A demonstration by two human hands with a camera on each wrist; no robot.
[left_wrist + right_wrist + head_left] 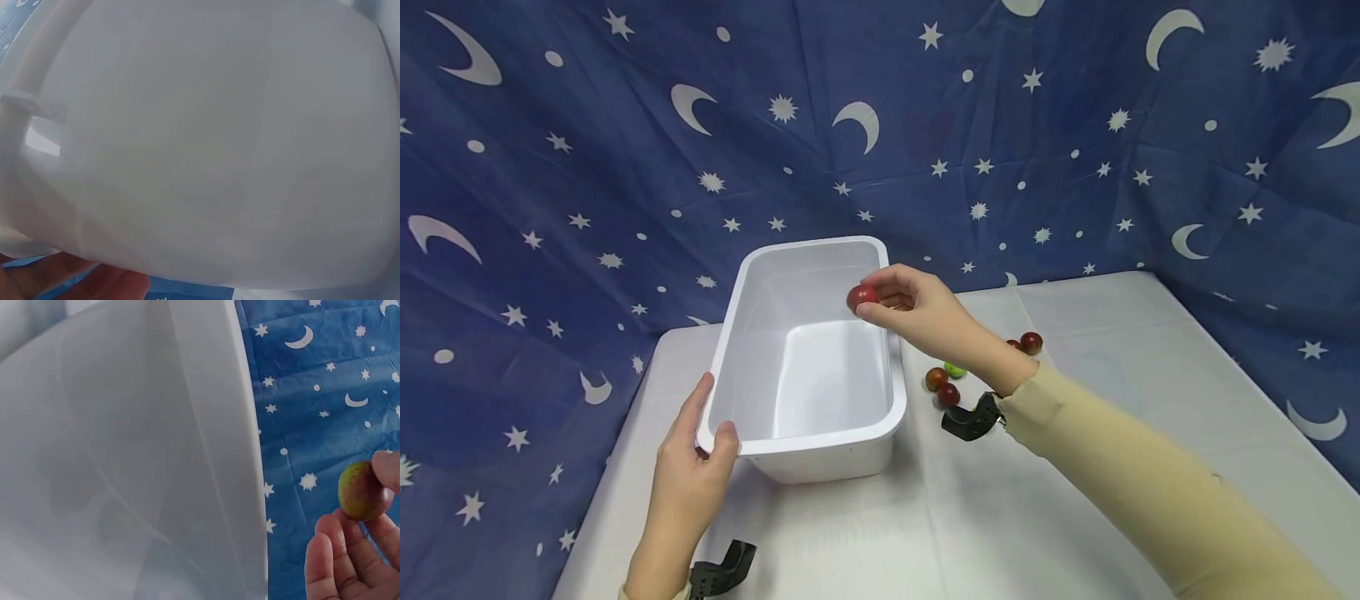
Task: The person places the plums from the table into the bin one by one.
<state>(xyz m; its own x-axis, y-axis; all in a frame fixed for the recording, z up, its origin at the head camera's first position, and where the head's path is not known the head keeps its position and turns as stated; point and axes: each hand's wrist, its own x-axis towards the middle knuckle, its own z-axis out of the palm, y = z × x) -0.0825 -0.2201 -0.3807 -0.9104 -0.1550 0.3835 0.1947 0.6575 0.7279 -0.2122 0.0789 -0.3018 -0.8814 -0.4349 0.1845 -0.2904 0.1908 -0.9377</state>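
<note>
A deep white plastic basin [820,433] stands on the table. My left hand [688,475] grips its near left corner, thumb at the rim and fingers along the outer wall; in the left wrist view some fingers [119,284] show below the basin wall [206,144]. Over the basin's far right rim, my right hand [921,312] pinches a red plum [862,297] between thumb and fingertips. The right wrist view shows the same plum [362,490] with a yellow-green side, apart from the basin wall [156,456].
Right of the basin lie several more fruits: an orange-red plum [936,379], a dark red plum [948,395], a green fruit [955,370] and, farther back, another dark red one [1032,342]. A white cloth [1120,383] covers the table. Behind hangs a blue star-patterned curtain [910,208].
</note>
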